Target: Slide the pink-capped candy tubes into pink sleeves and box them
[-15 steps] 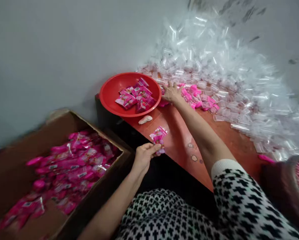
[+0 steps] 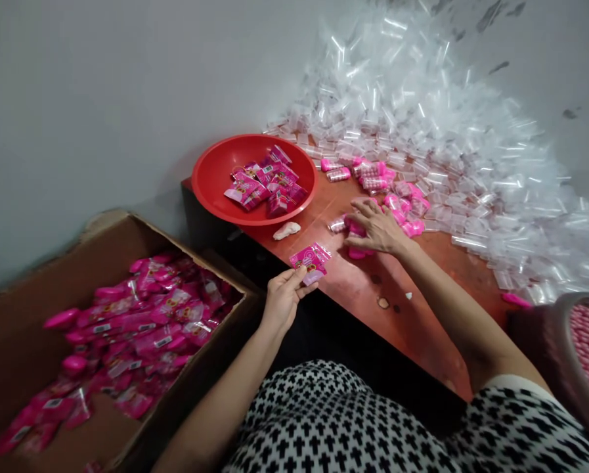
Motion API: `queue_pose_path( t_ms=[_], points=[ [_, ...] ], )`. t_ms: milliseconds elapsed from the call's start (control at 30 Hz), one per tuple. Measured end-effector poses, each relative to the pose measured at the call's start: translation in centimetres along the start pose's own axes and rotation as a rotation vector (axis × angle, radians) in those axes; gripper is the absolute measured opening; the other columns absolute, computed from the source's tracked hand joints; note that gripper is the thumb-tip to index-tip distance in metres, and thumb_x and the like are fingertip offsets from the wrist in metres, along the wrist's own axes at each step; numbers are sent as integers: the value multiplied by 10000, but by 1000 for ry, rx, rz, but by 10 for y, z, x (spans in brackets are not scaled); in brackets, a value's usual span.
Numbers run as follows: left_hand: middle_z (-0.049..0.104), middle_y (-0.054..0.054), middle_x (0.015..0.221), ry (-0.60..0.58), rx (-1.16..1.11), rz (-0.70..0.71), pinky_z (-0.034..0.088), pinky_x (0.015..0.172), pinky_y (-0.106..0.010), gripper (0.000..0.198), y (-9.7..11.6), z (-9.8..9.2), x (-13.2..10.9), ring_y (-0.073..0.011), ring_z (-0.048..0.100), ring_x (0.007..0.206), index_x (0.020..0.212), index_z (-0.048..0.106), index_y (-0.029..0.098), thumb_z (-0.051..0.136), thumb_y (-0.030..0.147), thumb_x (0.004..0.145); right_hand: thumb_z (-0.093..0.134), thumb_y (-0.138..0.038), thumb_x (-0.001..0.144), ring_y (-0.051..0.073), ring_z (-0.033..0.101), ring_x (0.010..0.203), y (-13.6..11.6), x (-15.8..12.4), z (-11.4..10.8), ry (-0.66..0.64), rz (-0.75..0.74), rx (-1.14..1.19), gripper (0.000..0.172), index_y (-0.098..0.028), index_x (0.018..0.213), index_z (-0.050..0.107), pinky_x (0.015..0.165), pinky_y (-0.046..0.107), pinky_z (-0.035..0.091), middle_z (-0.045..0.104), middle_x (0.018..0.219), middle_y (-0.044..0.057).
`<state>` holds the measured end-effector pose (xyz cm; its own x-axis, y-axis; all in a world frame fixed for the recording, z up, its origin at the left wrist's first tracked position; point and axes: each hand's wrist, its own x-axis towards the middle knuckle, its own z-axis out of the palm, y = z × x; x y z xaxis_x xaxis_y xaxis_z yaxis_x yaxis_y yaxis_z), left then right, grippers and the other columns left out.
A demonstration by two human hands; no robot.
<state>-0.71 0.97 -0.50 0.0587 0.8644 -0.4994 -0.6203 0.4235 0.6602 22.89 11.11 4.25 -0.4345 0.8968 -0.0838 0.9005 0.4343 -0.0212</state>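
Observation:
My left hand [image 2: 287,295] pinches pink printed packets [image 2: 310,264] near the front edge of the red tabletop. They look like small flat sachets, one overlapping another. My right hand [image 2: 375,228] lies palm down with spread fingers over small clear tubes with pink caps [image 2: 358,244]. It touches some of these, and part of them is hidden beneath it. More pink-capped tubes [image 2: 373,176], filled with pink beads or candies, lie just behind. A red bowl [image 2: 210,197] holding several pink packets [image 2: 269,184] stands to the left of them.
Clear empty tubes [image 2: 422,118] are heaped against the wall. At the lower left, an open cardboard box [image 2: 127,226] contains filled pink packets [image 2: 146,322]. A tub [image 2: 565,341] of pink pellets stands at the right. A whitish lump [image 2: 287,230] lies beside the bowl.
My right hand has moved right and nearer to me from beside the bowl, with pink-capped tubes now under it. The packets in my left hand have turned and show more of their printed face.

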Motion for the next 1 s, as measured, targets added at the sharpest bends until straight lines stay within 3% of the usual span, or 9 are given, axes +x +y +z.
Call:
queue_pose_path(
  t_ms=[100, 200, 333, 433, 533, 633, 767, 867, 1000],
  points=[
    [693, -62, 689, -5, -19, 5, 588, 618, -261, 334, 1, 1, -4, -145, 663, 646, 667, 706, 82, 862, 324, 498, 502, -673, 777, 389, 271, 1376, 6, -30, 1, -13, -78, 71, 715, -223, 1333, 492, 1057, 618, 226, 334, 1511, 127],
    [695, -64, 678, -2, -8, 2, 582, 595, -240, 338, 1, 0, -8, -137, 660, 624, 666, 713, 78, 873, 304, 471, 472, -633, 827, 324, 370, 1347, 12, -32, -5, 65, -79, 226, 630, -220, 1300, 521, 1063, 530, 301, 391, 1483, 118],
    [701, -73, 680, 15, 6, -19, 570, 573, -212, 340, -1, -1, -10, -128, 657, 607, 661, 713, 75, 876, 299, 462, 415, -455, 913, 284, 561, 1152, 20, 27, -18, 278, 49, 293, 471, -156, 1255, 539, 953, 435, 419, 589, 1287, 146],
    [689, -58, 647, 68, -9, -14, 562, 540, -205, 338, 1, -3, -10, -121, 647, 578, 603, 683, 83, 885, 291, 430, 480, -276, 866, 299, 606, 1026, 20, 87, -25, 252, 128, 201, 347, -116, 1142, 617, 871, 408, 428, 670, 1126, 158],
    [665, -31, 603, 142, -26, -2, 547, 502, -198, 358, 4, -7, -9, -106, 622, 534, 554, 641, 93, 895, 280, 387, 515, -241, 827, 272, 625, 923, 17, 110, -29, 204, 129, 228, 281, -119, 1014, 687, 810, 370, 425, 708, 990, 128],
    [653, -22, 588, 171, -21, -9, 539, 488, -196, 379, 5, -10, -5, -104, 614, 522, 551, 616, 97, 897, 281, 374, 530, -254, 820, 222, 628, 833, 12, 79, -33, 188, 105, 359, 266, -130, 981, 700, 759, 330, 429, 715, 918, 89],
    [645, -7, 594, 142, -30, 7, 548, 521, -199, 362, 2, -9, -1, -96, 613, 542, 580, 610, 109, 885, 291, 432, 528, -346, 841, 195, 628, 808, 4, -7, -36, 217, 160, 428, 286, -153, 978, 690, 733, 301, 436, 712, 931, 70],
    [660, -8, 636, 100, -37, 26, 553, 549, -200, 346, -4, -5, -1, -95, 622, 575, 603, 608, 115, 874, 293, 472, 454, -520, 873, 228, 639, 791, -8, -56, -29, 173, 450, 283, 430, -164, 992, 666, 709, 329, 439, 710, 891, 97],
    [667, -12, 648, 60, -13, 14, 548, 554, -202, 339, -14, 5, -8, -104, 634, 590, 617, 605, 117, 865, 300, 501, 292, -716, 841, 333, 652, 860, -31, -69, -11, 55, 790, 48, 712, -115, 1092, 579, 739, 436, 449, 695, 919, 201]
  ],
)
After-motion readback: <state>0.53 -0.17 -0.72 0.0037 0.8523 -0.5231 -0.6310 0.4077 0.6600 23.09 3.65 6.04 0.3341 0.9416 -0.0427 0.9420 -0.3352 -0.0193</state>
